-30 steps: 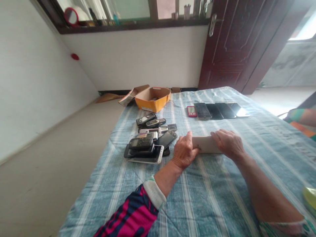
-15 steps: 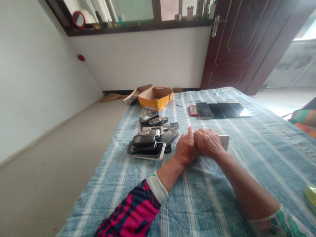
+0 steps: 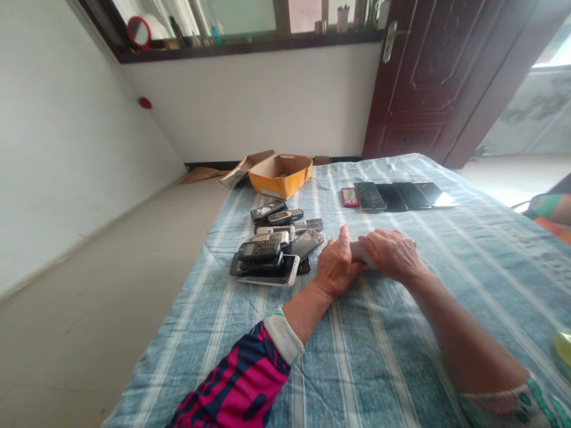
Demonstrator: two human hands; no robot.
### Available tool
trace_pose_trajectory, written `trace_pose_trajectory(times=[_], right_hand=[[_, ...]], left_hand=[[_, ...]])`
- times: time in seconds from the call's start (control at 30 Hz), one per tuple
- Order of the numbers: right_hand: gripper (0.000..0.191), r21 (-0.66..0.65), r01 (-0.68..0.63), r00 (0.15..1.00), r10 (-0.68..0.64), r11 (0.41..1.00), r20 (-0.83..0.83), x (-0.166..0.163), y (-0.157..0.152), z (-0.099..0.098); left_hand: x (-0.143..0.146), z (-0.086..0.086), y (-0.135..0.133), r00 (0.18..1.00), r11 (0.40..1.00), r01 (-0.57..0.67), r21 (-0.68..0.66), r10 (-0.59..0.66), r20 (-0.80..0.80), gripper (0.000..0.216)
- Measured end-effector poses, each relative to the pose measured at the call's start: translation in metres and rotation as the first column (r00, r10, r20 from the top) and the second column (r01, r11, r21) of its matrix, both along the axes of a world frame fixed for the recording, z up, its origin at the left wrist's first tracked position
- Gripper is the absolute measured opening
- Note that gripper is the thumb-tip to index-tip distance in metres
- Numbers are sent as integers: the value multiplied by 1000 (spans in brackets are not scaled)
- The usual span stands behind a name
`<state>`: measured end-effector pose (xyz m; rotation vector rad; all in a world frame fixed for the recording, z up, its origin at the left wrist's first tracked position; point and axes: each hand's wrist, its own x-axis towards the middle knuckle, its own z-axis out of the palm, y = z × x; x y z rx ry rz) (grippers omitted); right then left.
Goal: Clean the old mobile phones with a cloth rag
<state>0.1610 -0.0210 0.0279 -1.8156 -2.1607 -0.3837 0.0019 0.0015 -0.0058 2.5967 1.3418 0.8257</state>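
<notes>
A light-coloured mobile phone [image 3: 362,254] lies sideways between my hands, low over the striped cloth, mostly covered by them. My left hand [image 3: 335,265] is closed around its left end, thumb pointing up. Over the right part of the phone, my right hand [image 3: 392,252] is closed with its fingers bent across it. Just left of my left hand is a pile of old phones, with a black keypad phone [image 3: 259,250] on top of a white smartphone [image 3: 281,272]. A grey smartphone [image 3: 306,245] leans in the same pile.
An open orange cardboard box [image 3: 282,178] stands at the table's far edge. Several dark smartphones [image 3: 371,196] lie in a row at the far right beside a small red phone [image 3: 350,197]. A blue striped cloth [image 3: 312,356] covers the table. Part of a person [image 3: 551,211] shows at the right.
My right hand has slid to the right along the phone, apart from my left hand. The phone's middle now shows between them, while its right end is covered. My left hand stays in place.
</notes>
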Motion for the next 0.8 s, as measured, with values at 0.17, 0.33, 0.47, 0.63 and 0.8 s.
trace_pose_trajectory(times=[0.17,0.33,0.47,0.63,0.8], right_hand=[[47,89,41,999,-40,995,-15,20,-3,-5],[49,109,113,994,-112,988,-17,25,-4,-8],[45,67,123,992,-122,990,-19,11,-3,-5],[39,-37,60,998,-59,998,21,-18,1,4],[29,-102,-3,999,7,995,46,-32,4,9]], left_hand=[[1,3,-2,1000,1000,2,-23,-1,22,99],[2,4,-2,1000,1000,11,-19,-10,16,99],[2,3,-2,1000,1000,21,0,-21,-9,99],[5,1,0,1000,1000,1,29,-1,0,85],[6,0,0,999,999,-32,29,32,27,73]])
